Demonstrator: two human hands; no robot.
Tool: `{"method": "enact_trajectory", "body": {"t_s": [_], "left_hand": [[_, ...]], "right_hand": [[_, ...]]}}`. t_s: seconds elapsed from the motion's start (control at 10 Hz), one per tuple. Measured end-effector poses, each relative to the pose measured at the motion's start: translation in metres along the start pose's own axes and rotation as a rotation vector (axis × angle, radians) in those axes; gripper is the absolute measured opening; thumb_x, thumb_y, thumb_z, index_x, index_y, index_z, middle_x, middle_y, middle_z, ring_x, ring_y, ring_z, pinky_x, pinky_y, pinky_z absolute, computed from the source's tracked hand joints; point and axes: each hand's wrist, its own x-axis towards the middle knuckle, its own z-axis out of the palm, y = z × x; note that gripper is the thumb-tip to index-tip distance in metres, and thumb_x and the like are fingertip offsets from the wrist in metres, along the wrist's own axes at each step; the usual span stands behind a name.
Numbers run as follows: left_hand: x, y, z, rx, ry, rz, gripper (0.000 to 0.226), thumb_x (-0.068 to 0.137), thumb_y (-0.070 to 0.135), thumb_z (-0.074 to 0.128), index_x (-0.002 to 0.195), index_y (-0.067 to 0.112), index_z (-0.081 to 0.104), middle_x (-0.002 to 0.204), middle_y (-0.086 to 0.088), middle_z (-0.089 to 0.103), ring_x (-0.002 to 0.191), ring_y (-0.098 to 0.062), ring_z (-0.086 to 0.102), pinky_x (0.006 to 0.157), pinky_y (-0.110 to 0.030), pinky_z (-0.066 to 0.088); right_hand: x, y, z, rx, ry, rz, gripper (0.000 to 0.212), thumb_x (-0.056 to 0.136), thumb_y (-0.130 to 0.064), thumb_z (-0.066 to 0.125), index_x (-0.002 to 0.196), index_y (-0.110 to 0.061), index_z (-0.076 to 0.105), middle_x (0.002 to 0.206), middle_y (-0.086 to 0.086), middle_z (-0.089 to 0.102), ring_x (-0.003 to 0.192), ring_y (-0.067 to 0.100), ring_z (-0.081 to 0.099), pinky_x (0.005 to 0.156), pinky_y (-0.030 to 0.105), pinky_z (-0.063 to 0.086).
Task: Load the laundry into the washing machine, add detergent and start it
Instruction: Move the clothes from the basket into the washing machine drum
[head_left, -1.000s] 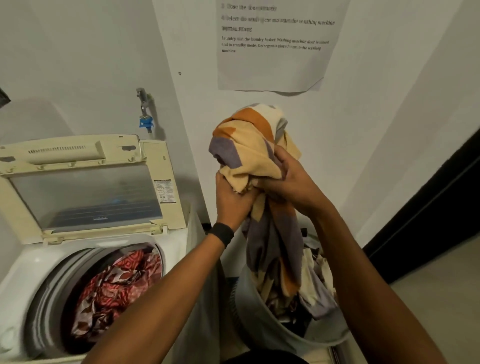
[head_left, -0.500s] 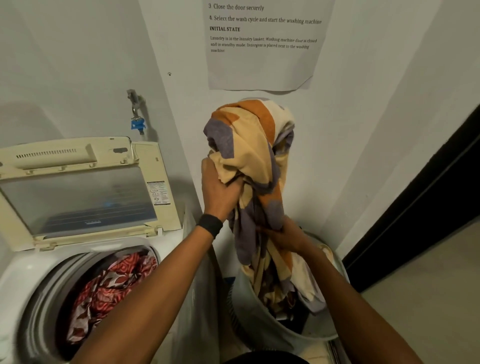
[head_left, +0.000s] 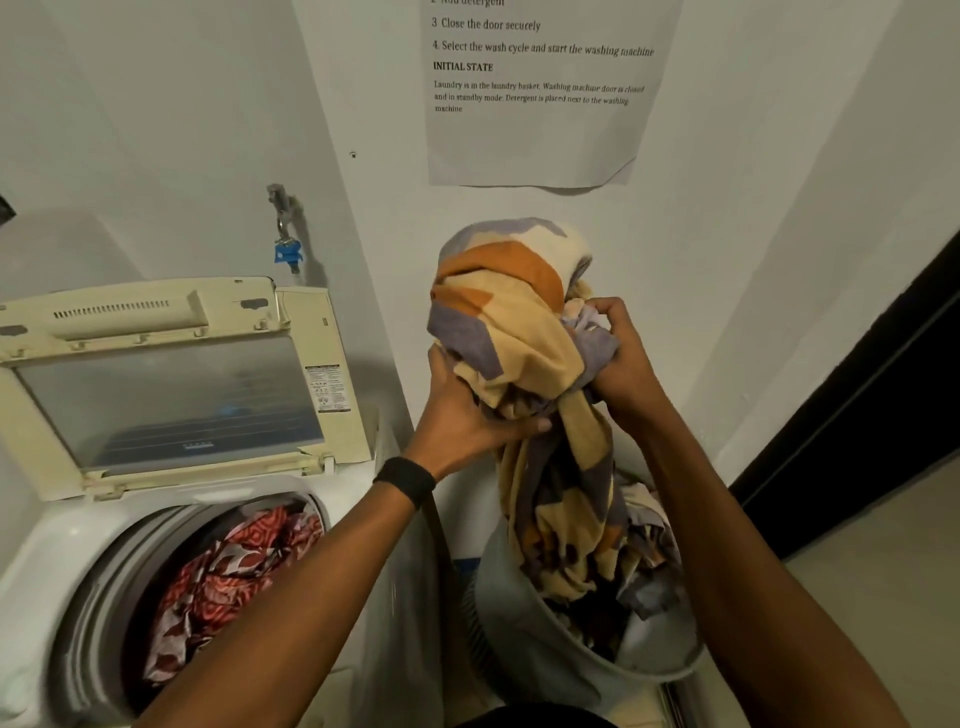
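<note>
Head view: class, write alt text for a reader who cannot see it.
The left hand and right hand grip a bunched cream, orange and purple cloth, its tail hanging into a grey laundry basket. Beside it, a top-loading washing machine stands open with red patterned laundry inside. A printed notice hangs on the wall.
</note>
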Motion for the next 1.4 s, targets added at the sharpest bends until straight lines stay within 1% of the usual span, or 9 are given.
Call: {"method": "enact_trajectory", "body": {"t_s": [0.1,0.3,0.5,0.6,0.7,0.8,0.9,1.2,1.4], "left_hand": [[-0.002,-0.009,0.019,-0.030,0.067,-0.084,0.110,0.054,0.071,0.088,0.143,0.021,0.048,0.136,0.008,0.060,0.126,-0.003,0.057,0.108,-0.034,0.051],[0.012,-0.013,0.026,-0.176,0.313,-0.180,0.094,0.059,0.062,0.087,0.133,0.014,0.056,0.125,0.004,0.068,0.116,-0.005,0.065,0.100,-0.033,0.055],[0.019,-0.018,0.020,-0.222,0.341,-0.159,0.109,0.055,0.071,0.088,0.139,0.012,0.051,0.135,-0.001,0.064,0.123,-0.014,0.063,0.106,-0.042,0.053],[0.018,-0.016,0.017,-0.200,0.316,-0.172,0.107,0.055,0.072,0.088,0.138,0.012,0.052,0.132,0.000,0.066,0.121,-0.013,0.064,0.103,-0.043,0.054],[0.017,-0.019,0.005,-0.148,0.329,-0.166,0.110,0.056,0.073,0.088,0.138,0.011,0.050,0.128,0.001,0.068,0.118,-0.011,0.066,0.097,-0.045,0.057],[0.012,-0.011,-0.008,-0.033,0.370,-0.065,0.087,0.065,0.055,0.090,0.133,0.053,0.035,0.129,-0.013,0.060,0.118,-0.022,0.064,0.096,-0.048,0.056],[0.010,0.000,-0.012,0.027,0.317,-0.016,0.077,0.063,0.048,0.084,0.109,0.067,0.026,0.131,-0.017,0.051,0.122,-0.030,0.057,0.101,-0.050,0.052],[0.011,0.032,-0.044,0.265,-0.105,-0.012,0.098,0.050,0.081,0.076,0.133,0.046,0.038,0.141,0.000,0.038,0.140,-0.026,0.034,0.121,-0.034,0.029],[-0.009,0.025,0.007,-0.069,0.047,-0.224,0.099,0.050,0.070,0.093,0.131,0.022,0.061,0.124,0.000,0.071,0.117,-0.022,0.067,0.100,-0.040,0.057]], "right_hand": [[-0.016,0.016,-0.001,0.230,-0.021,-0.222,0.049,0.097,0.013,0.050,0.142,-0.001,0.039,0.128,0.023,0.058,0.091,0.007,0.063,0.075,0.017,0.057],[-0.024,0.042,-0.015,0.304,-0.325,-0.343,0.088,0.089,0.013,0.065,0.155,-0.030,0.027,0.143,0.003,0.058,0.130,0.023,0.059,0.099,0.039,0.056],[-0.031,0.124,0.015,-0.075,-0.339,-0.155,0.126,0.074,-0.016,0.092,0.161,-0.029,0.002,0.157,-0.026,0.021,0.142,-0.005,0.028,0.107,0.009,0.035],[-0.028,0.155,0.045,-0.248,-0.308,0.007,0.090,0.087,-0.026,0.080,0.158,-0.017,0.026,0.150,0.001,0.047,0.136,0.024,0.049,0.107,0.036,0.045],[-0.020,0.142,0.036,-0.336,-0.110,-0.105,0.048,0.084,-0.028,0.066,0.127,-0.008,0.065,0.121,0.016,0.070,0.114,0.034,0.066,0.094,0.037,0.051],[-0.017,0.091,0.001,-0.201,0.138,-0.280,0.036,0.080,-0.018,0.069,0.114,-0.007,0.071,0.111,0.010,0.073,0.105,0.022,0.067,0.081,0.025,0.046],[-0.017,0.030,-0.024,-0.119,0.263,-0.474,0.029,0.081,-0.023,0.065,0.110,-0.024,0.069,0.105,-0.006,0.074,0.098,0.015,0.070,0.081,0.030,0.053],[-0.008,-0.008,-0.017,-0.053,0.210,-0.548,0.018,0.090,-0.006,0.062,0.105,-0.013,0.057,0.097,-0.008,0.067,0.089,0.014,0.065,0.080,0.051,0.054],[-0.024,-0.027,0.007,-0.009,0.060,-0.537,0.020,0.087,-0.012,0.069,0.100,-0.020,0.056,0.100,-0.005,0.067,0.093,0.014,0.066,0.078,0.038,0.053]]}}
